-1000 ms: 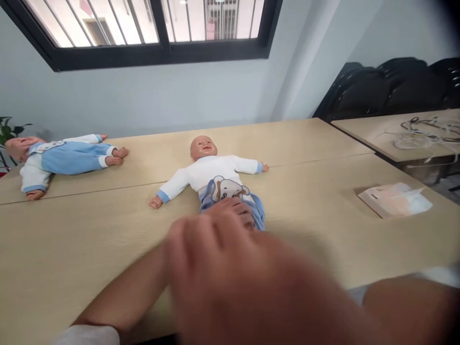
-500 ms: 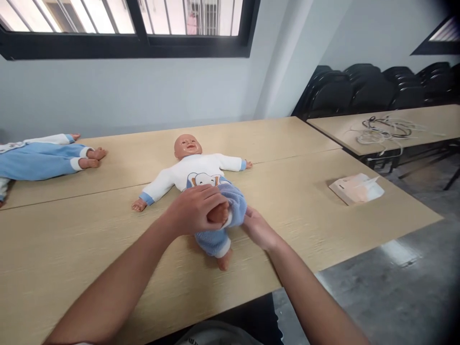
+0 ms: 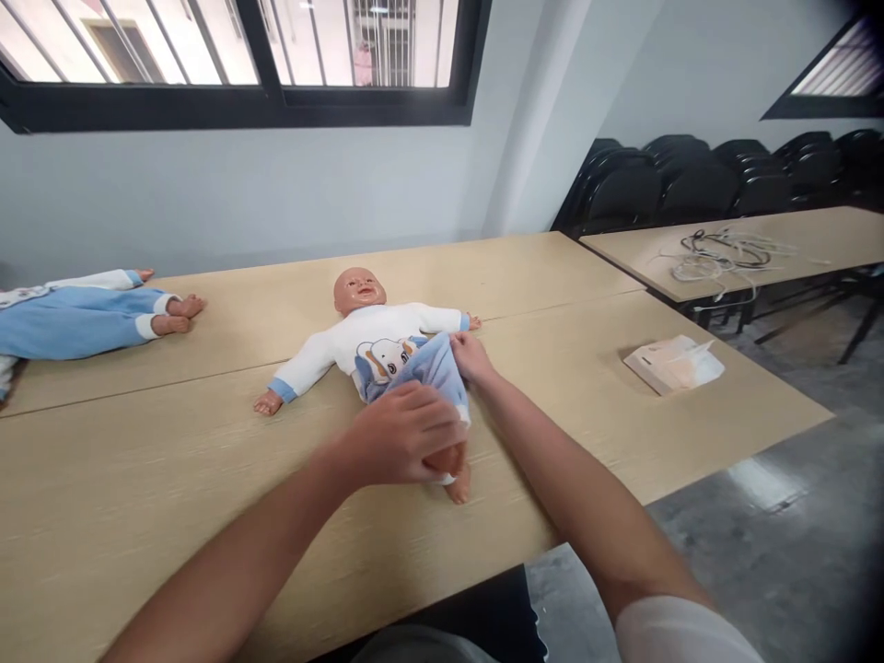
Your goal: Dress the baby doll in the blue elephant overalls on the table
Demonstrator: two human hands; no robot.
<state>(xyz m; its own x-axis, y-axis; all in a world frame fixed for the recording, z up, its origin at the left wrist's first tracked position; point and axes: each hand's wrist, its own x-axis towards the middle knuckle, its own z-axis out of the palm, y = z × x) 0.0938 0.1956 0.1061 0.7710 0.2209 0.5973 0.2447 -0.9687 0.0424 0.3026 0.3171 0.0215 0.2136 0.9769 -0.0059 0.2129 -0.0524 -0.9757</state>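
Observation:
A baby doll [image 3: 377,336] in a white top and blue trousers [image 3: 428,368] lies on its back on the wooden table [image 3: 172,460], head pointing away from me. My left hand [image 3: 404,435] is closed around the doll's feet and lower legs near the table's front. My right hand [image 3: 470,356] pinches the waist of the blue trousers at the doll's hip. One bare doll foot [image 3: 459,483] shows below my left hand.
A second doll [image 3: 83,318] in blue clothes lies at the far left of the table. A flat packet [image 3: 673,362] rests at the right end. A neighbouring table [image 3: 829,230] holds tangled cables [image 3: 718,250], with black chairs [image 3: 663,184] behind it.
My right hand has moved from beside the doll's leg up to the trouser waist. My left hand has slid down from the doll's belly to its feet.

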